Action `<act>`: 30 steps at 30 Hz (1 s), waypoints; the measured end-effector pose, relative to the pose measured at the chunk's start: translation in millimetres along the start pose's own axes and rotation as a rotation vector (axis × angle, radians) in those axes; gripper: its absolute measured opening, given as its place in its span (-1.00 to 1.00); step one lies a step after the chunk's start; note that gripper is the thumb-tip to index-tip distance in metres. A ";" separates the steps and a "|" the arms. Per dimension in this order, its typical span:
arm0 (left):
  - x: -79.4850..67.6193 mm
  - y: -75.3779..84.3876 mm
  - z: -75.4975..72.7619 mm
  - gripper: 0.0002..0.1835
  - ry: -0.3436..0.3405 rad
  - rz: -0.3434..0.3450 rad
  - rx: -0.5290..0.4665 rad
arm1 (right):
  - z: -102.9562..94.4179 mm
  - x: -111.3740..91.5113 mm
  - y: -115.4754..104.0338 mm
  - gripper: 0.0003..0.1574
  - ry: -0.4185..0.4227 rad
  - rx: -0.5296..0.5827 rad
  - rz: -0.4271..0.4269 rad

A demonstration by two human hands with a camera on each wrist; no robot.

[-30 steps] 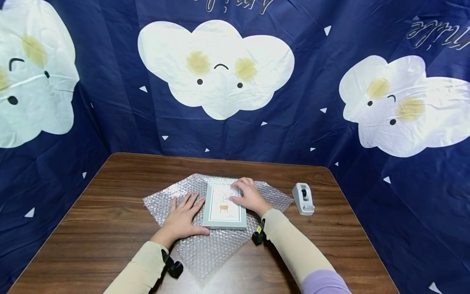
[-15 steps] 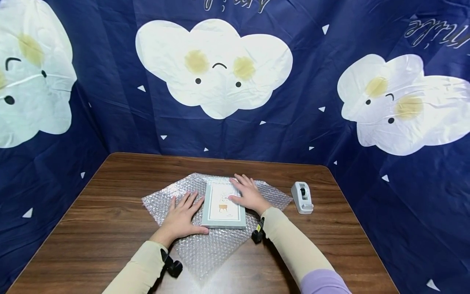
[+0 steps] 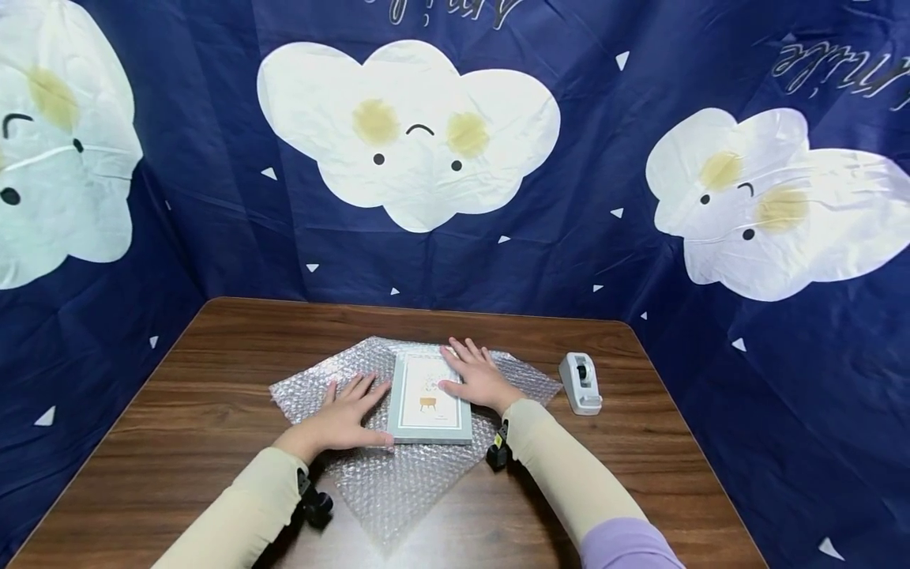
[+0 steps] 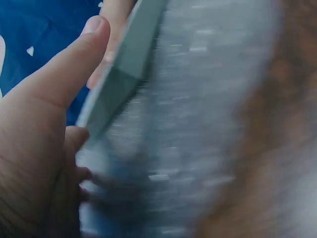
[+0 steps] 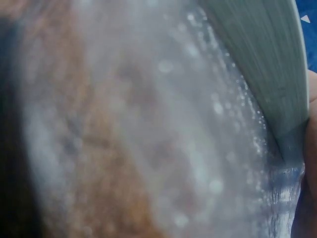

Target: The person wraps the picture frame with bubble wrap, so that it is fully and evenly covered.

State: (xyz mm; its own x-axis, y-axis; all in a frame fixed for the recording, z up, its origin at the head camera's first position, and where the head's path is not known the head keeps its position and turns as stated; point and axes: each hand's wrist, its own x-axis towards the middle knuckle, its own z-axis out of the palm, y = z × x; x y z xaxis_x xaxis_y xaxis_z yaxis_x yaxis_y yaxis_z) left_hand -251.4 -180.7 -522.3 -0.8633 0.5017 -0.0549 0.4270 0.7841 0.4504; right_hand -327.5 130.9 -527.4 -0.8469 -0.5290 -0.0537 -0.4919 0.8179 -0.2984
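Head view: showing the pale green box (image 3: pixel 419 416) lying flat on the bubble wrap sheet (image 3: pixel 394 490), near the middle of the counter (image 3: pixel 178 419), with the tape dispenser (image 3: pixel 581 387) standing well apart to the right. Comparing with a moment earlier: drawing the left hand (image 3: pixel 344 419) slightly leftward and straightening the fingers of the right hand (image 3: pixel 481 379), while keeping the box in place; probably indicating steadying or adjusting rather than lifting. Holding the fingers of both hands apart, clamping nothing; placing the left beside the left edge, thumb pointing toward the near left corner; laying the right thumb on the cover, fingers reaching toward the far right corner.

Left wrist view: showing, through blur, the thumb extending alongside the box, leaving contact uncertain.

Right wrist view: showing the box's side above blurred wrap, barely including the hand; not revealing finger spacing.
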 end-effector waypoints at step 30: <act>76.9 -7.3 10.5 -0.16 0.022 -0.089 -0.013 | 2.0 3.9 -2.0 0.07 -0.020 -0.021 0.063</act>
State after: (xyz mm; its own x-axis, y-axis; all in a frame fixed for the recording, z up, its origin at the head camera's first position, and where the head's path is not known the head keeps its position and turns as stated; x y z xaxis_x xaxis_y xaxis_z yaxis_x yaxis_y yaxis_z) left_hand -318.0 -144.0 -539.2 -0.9033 0.4223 -0.0753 0.3454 0.8201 0.4561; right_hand -329.4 126.8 -528.9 -0.8721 -0.4808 -0.0908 -0.4424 0.8541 -0.2737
